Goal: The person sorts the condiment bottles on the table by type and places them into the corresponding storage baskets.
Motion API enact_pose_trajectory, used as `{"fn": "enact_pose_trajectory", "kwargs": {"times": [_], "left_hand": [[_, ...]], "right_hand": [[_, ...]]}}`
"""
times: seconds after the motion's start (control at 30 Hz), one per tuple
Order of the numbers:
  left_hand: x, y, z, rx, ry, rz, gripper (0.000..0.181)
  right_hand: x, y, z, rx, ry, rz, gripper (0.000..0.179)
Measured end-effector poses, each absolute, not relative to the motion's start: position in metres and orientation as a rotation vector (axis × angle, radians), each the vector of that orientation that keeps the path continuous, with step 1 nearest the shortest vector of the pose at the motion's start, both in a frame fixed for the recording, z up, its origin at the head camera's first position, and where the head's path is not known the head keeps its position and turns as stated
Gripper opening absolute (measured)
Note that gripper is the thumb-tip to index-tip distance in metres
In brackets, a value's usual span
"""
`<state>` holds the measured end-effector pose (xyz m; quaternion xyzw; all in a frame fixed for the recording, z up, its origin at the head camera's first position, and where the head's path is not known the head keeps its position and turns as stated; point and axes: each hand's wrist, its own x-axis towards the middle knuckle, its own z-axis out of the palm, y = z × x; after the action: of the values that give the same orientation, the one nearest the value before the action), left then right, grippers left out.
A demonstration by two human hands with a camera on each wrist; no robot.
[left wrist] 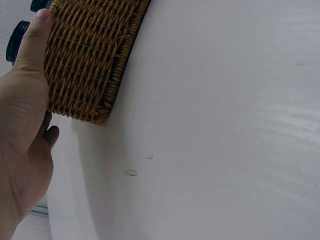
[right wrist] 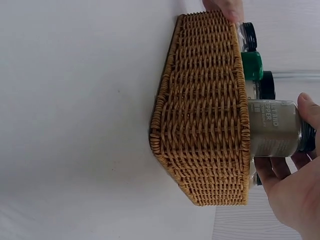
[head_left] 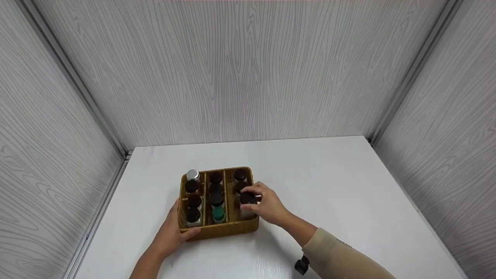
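A brown wicker basket (head_left: 221, 232) with dividers stands on the white table, holding several lidded jars. My left hand (head_left: 170, 232) grips its near left corner, thumb on the front rim and fingers along the side. With fingers and thumb, my right hand (head_left: 271, 205) pinches the black lid of a seasoning jar (right wrist: 274, 127) printed with "PEPPER". That jar is upright at the near end of the right compartment, most of its body showing above the rim; its base is hidden behind the basket wall. Beside it, in the middle compartment, sits a green-lidded jar (head_left: 218, 214).
A silver-lidded jar (head_left: 192, 175) rises at the basket's far left corner. More dark-lidded jars (head_left: 240, 174) fill the compartments. A small black object (head_left: 301, 266) shows by the right sleeve. Pale wood-grain panels (head_left: 232, 69) enclose the white table (head_left: 329, 186) at the back and sides.
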<state>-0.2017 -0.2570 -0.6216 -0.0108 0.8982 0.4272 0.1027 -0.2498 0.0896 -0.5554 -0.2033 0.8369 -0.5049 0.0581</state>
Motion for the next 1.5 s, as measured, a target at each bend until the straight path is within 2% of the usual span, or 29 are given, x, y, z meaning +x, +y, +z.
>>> {"fn": "enact_pose_trajectory", "kwargs": {"times": [0.8,1.5], "left_hand": [[-0.202,-0.256,-0.621,-0.053,2.642,1.282,0.147],[-0.200,-0.258,-0.620,-0.060,2.625,1.272,0.146]], "right_hand": [[-0.256,0.080,-0.578,-0.647,2.692,-1.339,0.044],[-0.261,0.086,-0.576,-0.723,2.726,-1.160,0.047]]}}
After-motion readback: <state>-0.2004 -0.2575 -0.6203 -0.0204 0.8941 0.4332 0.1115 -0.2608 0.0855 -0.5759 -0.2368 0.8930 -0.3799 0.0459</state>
